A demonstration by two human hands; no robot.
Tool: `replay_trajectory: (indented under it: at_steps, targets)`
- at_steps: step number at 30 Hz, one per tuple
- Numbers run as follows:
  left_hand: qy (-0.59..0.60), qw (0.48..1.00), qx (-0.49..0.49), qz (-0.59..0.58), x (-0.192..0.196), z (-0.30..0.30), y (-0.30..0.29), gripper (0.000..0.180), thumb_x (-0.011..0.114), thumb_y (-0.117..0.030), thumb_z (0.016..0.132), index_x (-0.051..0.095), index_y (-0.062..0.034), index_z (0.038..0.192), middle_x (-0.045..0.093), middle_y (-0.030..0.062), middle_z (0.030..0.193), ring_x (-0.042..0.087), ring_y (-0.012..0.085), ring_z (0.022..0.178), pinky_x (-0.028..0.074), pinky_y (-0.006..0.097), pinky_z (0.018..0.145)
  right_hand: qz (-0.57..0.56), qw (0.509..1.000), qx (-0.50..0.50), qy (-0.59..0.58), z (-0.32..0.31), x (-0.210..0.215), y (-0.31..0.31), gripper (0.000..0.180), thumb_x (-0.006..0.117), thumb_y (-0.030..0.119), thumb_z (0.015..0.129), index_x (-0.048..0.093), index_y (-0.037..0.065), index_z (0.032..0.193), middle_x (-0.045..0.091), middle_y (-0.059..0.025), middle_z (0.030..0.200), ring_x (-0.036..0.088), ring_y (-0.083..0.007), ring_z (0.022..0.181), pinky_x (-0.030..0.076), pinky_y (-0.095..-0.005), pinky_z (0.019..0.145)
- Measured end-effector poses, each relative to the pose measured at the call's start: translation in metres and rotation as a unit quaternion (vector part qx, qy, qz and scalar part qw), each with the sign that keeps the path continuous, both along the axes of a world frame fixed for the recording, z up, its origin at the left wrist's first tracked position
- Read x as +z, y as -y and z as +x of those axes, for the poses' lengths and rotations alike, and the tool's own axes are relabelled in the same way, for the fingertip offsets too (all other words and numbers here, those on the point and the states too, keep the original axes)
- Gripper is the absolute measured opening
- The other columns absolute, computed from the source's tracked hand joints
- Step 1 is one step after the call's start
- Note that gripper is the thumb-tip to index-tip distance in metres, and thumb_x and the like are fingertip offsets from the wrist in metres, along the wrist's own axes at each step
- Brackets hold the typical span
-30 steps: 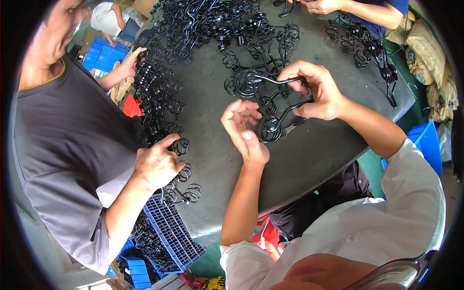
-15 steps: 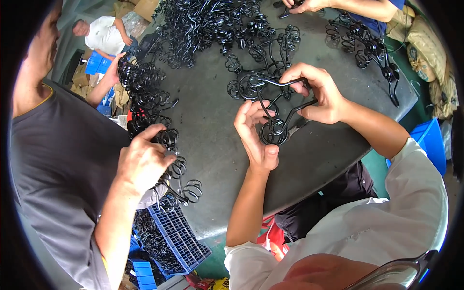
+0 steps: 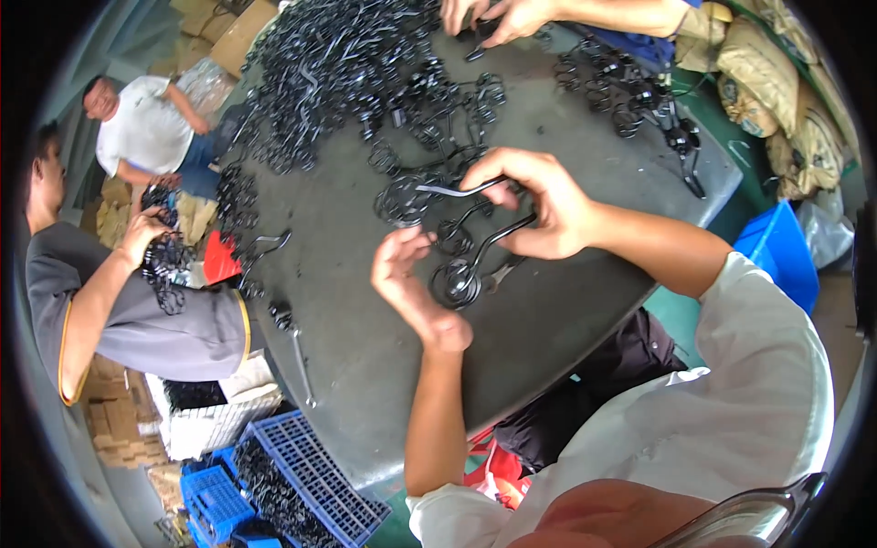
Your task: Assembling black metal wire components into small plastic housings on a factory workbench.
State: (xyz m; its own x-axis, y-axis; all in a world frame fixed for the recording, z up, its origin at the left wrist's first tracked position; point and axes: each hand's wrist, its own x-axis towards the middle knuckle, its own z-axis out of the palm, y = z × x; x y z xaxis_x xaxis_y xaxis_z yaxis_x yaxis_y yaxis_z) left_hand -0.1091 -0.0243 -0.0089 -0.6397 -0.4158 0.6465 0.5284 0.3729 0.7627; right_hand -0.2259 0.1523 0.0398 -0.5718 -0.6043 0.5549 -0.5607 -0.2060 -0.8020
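My right hand (image 3: pixel 548 205) is closed round the bent wire ends of a black double-coil wire spring (image 3: pixel 455 283), held above the dark table (image 3: pixel 365 402). One coil of it points to the far left and another hangs nearer to me. My left hand (image 3: pixel 411 288) is beside these coils, palm turned toward them, its fingers stretched out and apart from each other. Whether its fingertips touch the wire I cannot tell. Beyond the held spring lie further black springs (image 3: pixel 438 132), partly overlapping it in the picture.
A large heap of black springs (image 3: pixel 338 73) covers the far table. A co-worker's hands (image 3: pixel 502 18) work at the far edge, near a row of springs (image 3: pixel 630 100). At left, another person (image 3: pixel 137 301) holds a spring bunch. Blue crates (image 3: pixel 311 475) stand below; a wrench (image 3: pixel 303 370) lies leftward.
My left hand's fingers have come away from the near coil and loosened. The right hand keeps its grip. The person at left has moved back from the table, carrying a bunch of springs.
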Motion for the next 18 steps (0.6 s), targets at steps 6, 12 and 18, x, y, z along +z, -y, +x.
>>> replay_trajectory:
  at_steps: [6, 12, 18]
  targets:
    - [0.097, 0.963, -0.158, 0.198, 0.032, 0.010, 0.005, 0.115, 0.048, -0.089, 0.079, 0.029, 0.0013, 0.148, 0.047, 0.0180, 0.140, 0.065, 0.0336, 0.105, 0.060, 0.038, 0.076, -0.030, 0.976, 0.048, -0.209, 0.005, -0.004, 0.002, 0.058, 0.068, 0.003, 0.056, 0.064, 0.003, 0.113, 0.058, -0.0097, 0.089, 0.057, -0.0264, 0.072, 0.046, -0.0368, 0.061]
    - [0.157, 0.945, -0.172, 0.231, 0.029, 0.012, 0.025, 0.043, 0.071, -0.019, 0.088, 0.055, -0.0004, 0.124, 0.063, 0.0119, 0.107, 0.062, 0.0115, 0.063, 0.048, 0.019, 0.043, 0.043, 0.950, 0.094, -0.295, 0.014, -0.010, 0.004, 0.065, 0.081, 0.013, 0.063, 0.060, 0.003, 0.123, 0.057, -0.0133, 0.101, 0.059, -0.0349, 0.084, 0.049, -0.0447, 0.072]
    - [0.047, 0.872, -0.268, 0.407, 0.039, 0.011, 0.084, 0.041, 0.057, -0.034, 0.099, 0.057, 0.0021, 0.118, 0.061, 0.0187, 0.118, 0.048, 0.0110, 0.058, 0.036, 0.021, 0.038, -0.110, 0.948, -0.054, -0.292, -0.015, 0.022, -0.012, 0.039, 0.077, 0.033, 0.086, 0.066, 0.001, 0.106, 0.062, -0.0126, 0.101, 0.061, -0.0281, 0.091, 0.049, -0.0376, 0.078]
